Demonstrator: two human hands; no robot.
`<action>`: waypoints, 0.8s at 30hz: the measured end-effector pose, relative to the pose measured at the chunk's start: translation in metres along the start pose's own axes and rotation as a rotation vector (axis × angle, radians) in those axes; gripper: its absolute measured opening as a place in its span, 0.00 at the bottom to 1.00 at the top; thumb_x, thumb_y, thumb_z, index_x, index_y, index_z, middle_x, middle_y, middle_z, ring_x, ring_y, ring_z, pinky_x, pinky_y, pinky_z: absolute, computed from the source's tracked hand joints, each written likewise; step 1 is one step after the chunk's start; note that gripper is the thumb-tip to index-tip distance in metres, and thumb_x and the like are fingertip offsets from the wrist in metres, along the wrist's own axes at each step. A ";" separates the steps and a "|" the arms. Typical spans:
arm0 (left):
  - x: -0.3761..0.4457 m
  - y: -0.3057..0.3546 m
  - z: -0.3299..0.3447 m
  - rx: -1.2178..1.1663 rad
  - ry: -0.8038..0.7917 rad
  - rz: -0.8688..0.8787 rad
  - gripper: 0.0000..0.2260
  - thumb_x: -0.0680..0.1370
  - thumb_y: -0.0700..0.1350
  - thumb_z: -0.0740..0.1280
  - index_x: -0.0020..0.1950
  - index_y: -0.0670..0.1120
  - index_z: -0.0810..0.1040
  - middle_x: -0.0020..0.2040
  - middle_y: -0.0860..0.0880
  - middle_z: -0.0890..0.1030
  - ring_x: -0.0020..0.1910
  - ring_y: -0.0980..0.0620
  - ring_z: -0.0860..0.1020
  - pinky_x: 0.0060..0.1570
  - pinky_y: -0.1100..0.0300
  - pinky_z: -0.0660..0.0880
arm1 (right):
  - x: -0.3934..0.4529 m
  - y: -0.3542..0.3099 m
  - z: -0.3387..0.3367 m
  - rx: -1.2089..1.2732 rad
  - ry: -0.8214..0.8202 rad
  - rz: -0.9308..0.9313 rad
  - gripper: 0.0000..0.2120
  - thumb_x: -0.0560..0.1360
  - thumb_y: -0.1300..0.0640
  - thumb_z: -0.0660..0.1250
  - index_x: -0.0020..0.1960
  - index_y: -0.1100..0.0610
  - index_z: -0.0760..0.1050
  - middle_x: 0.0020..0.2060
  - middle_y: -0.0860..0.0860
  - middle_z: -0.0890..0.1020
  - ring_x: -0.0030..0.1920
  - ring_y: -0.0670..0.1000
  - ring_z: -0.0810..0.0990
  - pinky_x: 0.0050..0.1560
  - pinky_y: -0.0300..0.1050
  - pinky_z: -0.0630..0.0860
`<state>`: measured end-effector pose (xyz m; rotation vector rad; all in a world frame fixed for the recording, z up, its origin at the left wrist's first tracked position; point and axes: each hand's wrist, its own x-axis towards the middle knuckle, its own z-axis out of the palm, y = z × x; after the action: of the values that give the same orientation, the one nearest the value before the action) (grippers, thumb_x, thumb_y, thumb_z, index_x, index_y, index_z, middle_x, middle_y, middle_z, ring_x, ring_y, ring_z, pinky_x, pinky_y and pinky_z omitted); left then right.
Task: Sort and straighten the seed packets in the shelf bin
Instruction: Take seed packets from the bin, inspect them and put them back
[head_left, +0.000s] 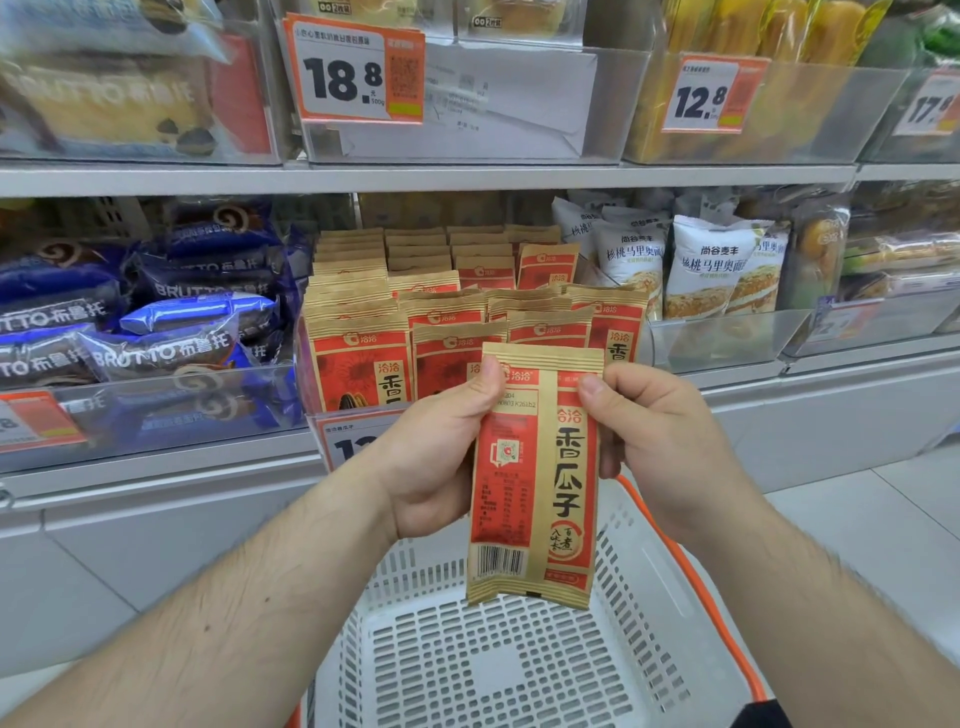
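A red and tan seed packet hangs upright in front of the shelf, its back with the barcode facing me. My left hand grips its left edge with the thumb on the top corner. My right hand pinches its upper right edge. Behind it, the clear shelf bin holds several rows of the same packets; the back rows stand straight, and the front ones lean at uneven heights.
A white perforated basket with an orange handle sits below my hands. Blue snack bags fill the bin to the left, white bread bags the bin to the right. Price tags hang on the shelf above.
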<state>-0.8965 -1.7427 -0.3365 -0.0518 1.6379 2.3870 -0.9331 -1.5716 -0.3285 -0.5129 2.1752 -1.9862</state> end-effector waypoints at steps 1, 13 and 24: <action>0.001 0.000 0.000 0.004 -0.005 0.001 0.23 0.74 0.60 0.58 0.59 0.48 0.81 0.55 0.44 0.86 0.52 0.46 0.85 0.51 0.49 0.80 | 0.000 0.000 0.000 -0.001 0.002 0.001 0.16 0.81 0.59 0.61 0.46 0.74 0.72 0.29 0.54 0.82 0.23 0.45 0.74 0.25 0.35 0.70; -0.001 -0.003 -0.019 0.180 -0.166 -0.015 0.18 0.74 0.41 0.74 0.63 0.48 0.79 0.58 0.41 0.84 0.54 0.43 0.84 0.53 0.41 0.80 | 0.009 0.004 -0.013 0.074 0.184 -0.019 0.15 0.81 0.55 0.62 0.44 0.66 0.76 0.31 0.58 0.78 0.25 0.49 0.69 0.26 0.38 0.68; 0.002 0.003 -0.019 0.021 -0.071 0.128 0.22 0.72 0.43 0.73 0.66 0.46 0.77 0.59 0.39 0.83 0.53 0.41 0.84 0.47 0.45 0.82 | 0.005 0.008 -0.029 -0.072 -0.318 0.080 0.21 0.68 0.58 0.73 0.59 0.63 0.78 0.48 0.61 0.85 0.42 0.57 0.83 0.35 0.42 0.76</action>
<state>-0.9010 -1.7612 -0.3407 0.1440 1.6803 2.4339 -0.9489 -1.5458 -0.3327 -0.6884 2.0403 -1.6602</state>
